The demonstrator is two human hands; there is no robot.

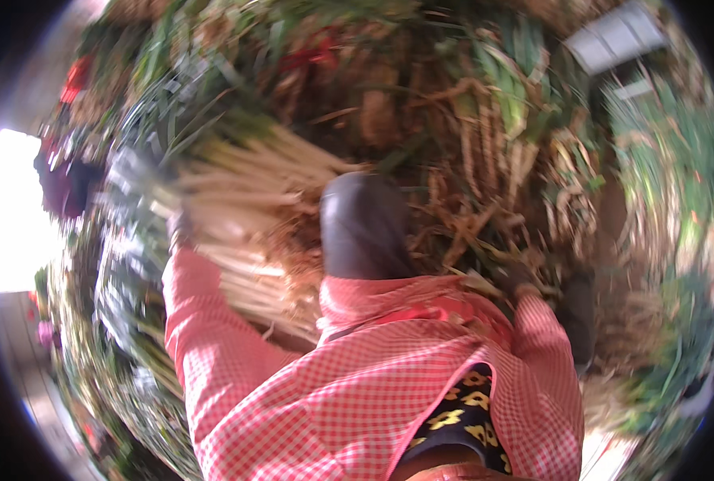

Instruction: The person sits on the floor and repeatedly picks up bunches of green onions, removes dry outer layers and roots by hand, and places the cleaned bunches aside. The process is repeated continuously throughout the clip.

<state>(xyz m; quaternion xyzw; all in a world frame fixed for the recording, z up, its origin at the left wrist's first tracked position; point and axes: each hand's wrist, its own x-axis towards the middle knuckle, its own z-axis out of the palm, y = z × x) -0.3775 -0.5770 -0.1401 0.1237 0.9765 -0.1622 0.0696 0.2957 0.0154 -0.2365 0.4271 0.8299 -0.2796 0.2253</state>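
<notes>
My left hand [181,229] is blurred and reaches in among the long green onions on the left. White stalks of a green onion pile [249,225] lie beside it, roots towards my knee [363,222] and leaves pointing away to the left. A pale streak at the fingers may be a stalk; whether I grip it does not show. Low on the right, my right hand [518,280] looks dark, perhaps gloved. It is down among dry, peeled onion leaves [474,240], and its fingers are partly hidden and blurred.
Loose green onions with leaves [507,102] lie ahead. More green stalks [663,156] line the right side. A pale slatted object [618,37] is at the upper right. A dark shoe [576,318] rests near my right arm. A dark-clothed figure [68,180], perhaps a person, is at left.
</notes>
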